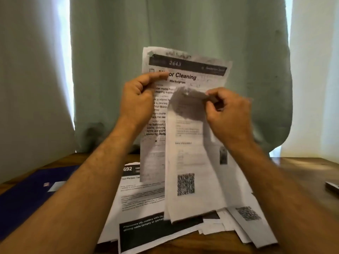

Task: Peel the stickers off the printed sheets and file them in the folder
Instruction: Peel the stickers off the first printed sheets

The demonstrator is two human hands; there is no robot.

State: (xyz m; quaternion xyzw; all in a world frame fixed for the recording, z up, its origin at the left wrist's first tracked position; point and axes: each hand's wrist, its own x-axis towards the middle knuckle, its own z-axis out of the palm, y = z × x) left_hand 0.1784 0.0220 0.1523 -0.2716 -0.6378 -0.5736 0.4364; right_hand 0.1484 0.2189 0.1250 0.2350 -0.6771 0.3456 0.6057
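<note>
Both hands hold a printed sheet [183,74] up above the table [300,173]. Left hand [136,99] pinches the sheet's left edge; right hand [226,114] pinches a sticker [190,136] half peeled from it, hanging down. More sheets [146,202] lie below, beside a purple folder [27,198].

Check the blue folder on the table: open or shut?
Cannot tell. The blue folder lies flat left of the loose sheets, but the left forearm covers part of it.
</note>
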